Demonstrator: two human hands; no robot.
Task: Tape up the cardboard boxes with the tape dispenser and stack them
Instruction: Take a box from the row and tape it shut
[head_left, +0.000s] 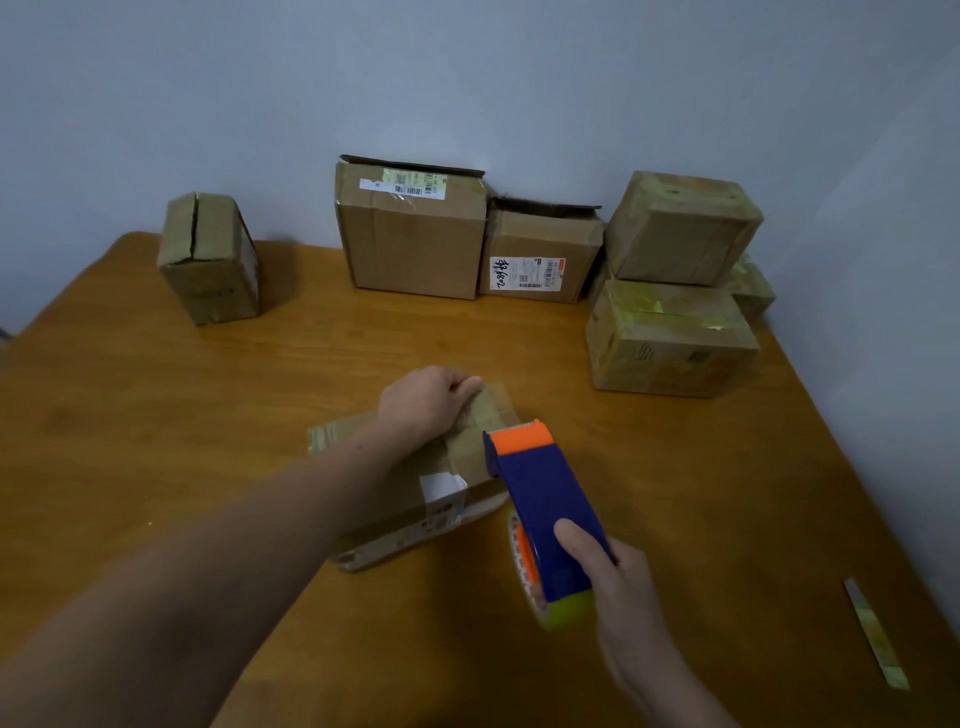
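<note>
On the table (208, 415), our left hand (426, 400) holds the far end of the flat box (400, 506), fingers bent over its edge. Our right hand (618, 582) grips the dispenser (540, 499); its long axis runs away from us, slightly leftward, orange head on the box.

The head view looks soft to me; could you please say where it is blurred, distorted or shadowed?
Head view: dim, even light; head view: the tape dispenser and right hand look slightly smeared; head view: the wide angle stretches the left forearm; head view: the left upright box casts a soft shadow.
</note>
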